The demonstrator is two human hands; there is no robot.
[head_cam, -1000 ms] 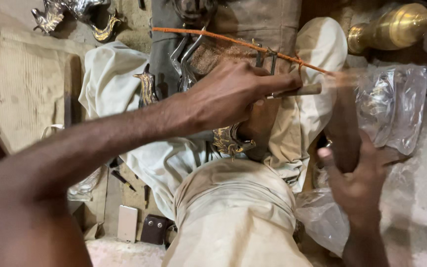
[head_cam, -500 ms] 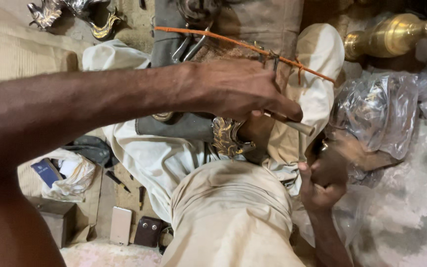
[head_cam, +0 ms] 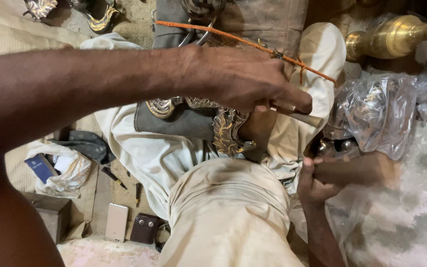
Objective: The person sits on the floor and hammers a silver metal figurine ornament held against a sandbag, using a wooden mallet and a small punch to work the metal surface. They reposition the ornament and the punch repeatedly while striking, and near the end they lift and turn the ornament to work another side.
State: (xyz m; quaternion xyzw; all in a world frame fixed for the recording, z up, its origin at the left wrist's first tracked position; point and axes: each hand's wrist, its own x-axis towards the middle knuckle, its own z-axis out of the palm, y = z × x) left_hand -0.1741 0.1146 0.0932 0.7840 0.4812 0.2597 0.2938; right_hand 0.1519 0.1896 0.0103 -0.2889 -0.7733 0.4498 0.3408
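Leftmost, on the floor, lie a white plastic bag [head_cam: 67, 173] with a blue booklet [head_cam: 39, 167] tucked at its edge, a pale phone [head_cam: 116, 222] lying flat and a small brown leather pouch [head_cam: 145, 228] just beside it. Across the upper half reaches the left hand [head_cam: 245, 79], its forearm entering from the left edge; the fingers [head_cam: 292, 101] are curled narrowly and pinch the end of a slim pale rod-like tool [head_cam: 300, 114], most of which the hand hides. Directly beneath the hand sits the ornate metal piece [head_cam: 228, 131], resting on the person's lap over cream trousers [head_cam: 223, 217] and a grey cloth [head_cam: 184, 121]. Its surface is embossed with scrolled, leaf-like relief, brassy gold with darker recesses, and its edge is scalloped; a silvery curled part shows further left under the wrist. An orange cord [head_cam: 243, 42] runs slantwise above the hand, from upper centre down toward the right. Lower right, the right hand [head_cam: 322, 175] is closed in a loose fist, its fingers gathered on the edge of a crumpled clear plastic bag [head_cam: 376, 113] holding shiny metal items; exactly what it grips cannot be told. Top right stands a polished brass baluster-shaped fitting [head_cam: 396, 37], lying on its side, well apart from both hands.
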